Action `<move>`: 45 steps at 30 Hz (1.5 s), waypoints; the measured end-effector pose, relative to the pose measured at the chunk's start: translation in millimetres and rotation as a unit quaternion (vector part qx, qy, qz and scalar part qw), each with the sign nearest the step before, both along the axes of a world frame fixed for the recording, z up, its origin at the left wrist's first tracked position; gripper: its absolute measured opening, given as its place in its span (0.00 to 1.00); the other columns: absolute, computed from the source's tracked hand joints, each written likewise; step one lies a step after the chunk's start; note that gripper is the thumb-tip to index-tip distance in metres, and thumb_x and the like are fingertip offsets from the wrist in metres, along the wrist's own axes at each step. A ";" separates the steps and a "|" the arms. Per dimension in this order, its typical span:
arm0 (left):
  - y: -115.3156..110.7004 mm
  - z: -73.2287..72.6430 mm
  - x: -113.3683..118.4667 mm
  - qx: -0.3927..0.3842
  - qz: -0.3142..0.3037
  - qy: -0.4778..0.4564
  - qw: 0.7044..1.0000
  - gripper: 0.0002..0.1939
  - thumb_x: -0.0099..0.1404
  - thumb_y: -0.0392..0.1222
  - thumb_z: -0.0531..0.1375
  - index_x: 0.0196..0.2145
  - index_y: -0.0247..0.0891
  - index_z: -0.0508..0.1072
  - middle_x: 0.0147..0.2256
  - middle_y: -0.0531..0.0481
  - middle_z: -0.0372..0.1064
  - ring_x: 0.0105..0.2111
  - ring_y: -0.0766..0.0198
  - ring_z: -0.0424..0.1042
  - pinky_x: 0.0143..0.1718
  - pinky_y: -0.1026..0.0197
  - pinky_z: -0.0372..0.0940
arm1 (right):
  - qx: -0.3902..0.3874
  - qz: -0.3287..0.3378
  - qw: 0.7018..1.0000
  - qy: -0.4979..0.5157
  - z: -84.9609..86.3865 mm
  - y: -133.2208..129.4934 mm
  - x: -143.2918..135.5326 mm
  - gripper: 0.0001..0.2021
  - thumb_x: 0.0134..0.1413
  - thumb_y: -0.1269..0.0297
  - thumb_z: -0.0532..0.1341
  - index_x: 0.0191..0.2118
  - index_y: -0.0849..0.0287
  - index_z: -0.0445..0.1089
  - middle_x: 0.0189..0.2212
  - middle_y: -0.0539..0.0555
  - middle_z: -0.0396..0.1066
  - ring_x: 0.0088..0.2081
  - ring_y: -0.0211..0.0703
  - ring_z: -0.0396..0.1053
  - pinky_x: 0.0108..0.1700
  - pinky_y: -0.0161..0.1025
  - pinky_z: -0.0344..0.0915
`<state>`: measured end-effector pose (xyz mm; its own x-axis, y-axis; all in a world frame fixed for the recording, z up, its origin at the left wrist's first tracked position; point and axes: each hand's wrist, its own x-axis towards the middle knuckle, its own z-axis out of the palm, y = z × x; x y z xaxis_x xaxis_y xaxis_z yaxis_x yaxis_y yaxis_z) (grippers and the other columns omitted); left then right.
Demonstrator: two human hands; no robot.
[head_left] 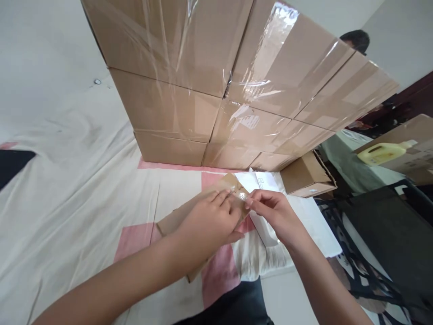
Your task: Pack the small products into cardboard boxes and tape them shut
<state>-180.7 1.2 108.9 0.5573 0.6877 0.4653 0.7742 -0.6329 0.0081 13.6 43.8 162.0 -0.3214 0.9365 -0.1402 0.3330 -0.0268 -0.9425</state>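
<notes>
While the wrapped stack of boxes point(176, 108) is looming ahead, we are leaning in over a flat cardboard piece point(189, 214) lying on the patterned cloth point(84, 203)! Our left hand point(213, 219) is resting palm down across it, fingers stretched out over the surface. Our right hand point(270, 207) is pinching, thumb to forefinger, what we are taking for clear tape point(242, 196) at the cardboard's right end. How far along are we standing? Shiny film is already showing on that end, so we are calling it partly covered; the bit by our fingertips is apparently not yet lying flat, so it is looking unfinished. Whatever our left hand is hiding, we are leaving unjudged.
</notes>
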 end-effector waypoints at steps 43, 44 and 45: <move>-2.8 21.9 -17.4 -0.148 0.008 -0.028 0.989 0.21 0.76 0.53 0.51 0.46 0.36 0.77 0.62 0.43 0.69 0.58 0.46 0.65 0.53 0.47 0.62 | -0.157 0.003 0.984 -0.082 13.8 43.3 -20.2 0.10 0.41 0.65 0.70 0.21 0.61 0.70 0.26 0.54 0.76 0.12 0.25 0.50 0.15 0.34 0.36; -2.3 21.8 -18.1 -0.149 0.005 -0.029 0.988 0.20 0.76 0.53 0.51 0.46 0.36 0.77 0.61 0.43 0.70 0.58 0.46 0.65 0.53 0.47 0.62 | -0.157 0.006 0.984 -0.087 15.3 43.4 -20.6 0.09 0.41 0.65 0.70 0.21 0.62 0.70 0.27 0.55 0.77 0.12 0.25 0.51 0.15 0.34 0.36; -2.0 22.3 -18.6 -0.155 0.004 -0.029 0.988 0.20 0.75 0.52 0.52 0.46 0.36 0.77 0.60 0.43 0.71 0.58 0.46 0.65 0.53 0.47 0.62 | -0.156 0.009 0.984 -0.091 16.9 43.3 -20.8 0.09 0.42 0.66 0.70 0.21 0.62 0.70 0.28 0.56 0.78 0.12 0.25 0.51 0.14 0.34 0.37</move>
<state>-199.3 -0.8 131.2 0.5300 0.8063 0.2626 0.7720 -0.5869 0.2440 -7.1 87.1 178.9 -0.2802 0.8335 -0.4762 0.4988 -0.2974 -0.8141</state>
